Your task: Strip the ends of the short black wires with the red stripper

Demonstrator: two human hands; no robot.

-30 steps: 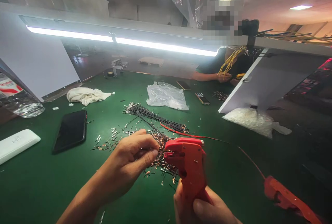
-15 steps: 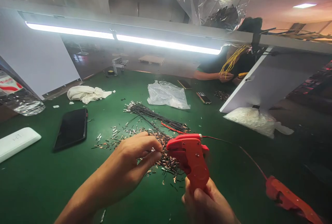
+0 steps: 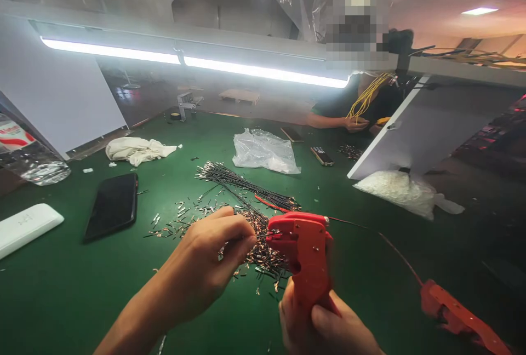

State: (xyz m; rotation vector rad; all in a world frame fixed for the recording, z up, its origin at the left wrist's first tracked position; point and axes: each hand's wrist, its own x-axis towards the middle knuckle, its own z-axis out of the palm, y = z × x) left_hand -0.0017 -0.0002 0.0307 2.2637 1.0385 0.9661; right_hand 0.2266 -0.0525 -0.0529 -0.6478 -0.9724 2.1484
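Note:
My left hand pinches a thin black wire between thumb and fingertips. The free end of that wire points right, at the jaws of a red wire stripper. Wrapped round the stripper's handle is my right hand. Beneath the jaws and my left fingertips lies a heap of cut wire scraps, with copper strands and black insulation bits. Just behind it rests a bundle of black wires, partly fanned out at its left end.
A second red wire stripper lies at the right, near a thin cord. Leftward are a black phone, a white case, a bottle and a cloth. Farther back lie plastic bags; a person's hand holds yellow wires.
The stripper has shifted slightly right and tilted more upright, and more of the wire end shows at its jaws. My left hand stays nearly in place, still pinching.

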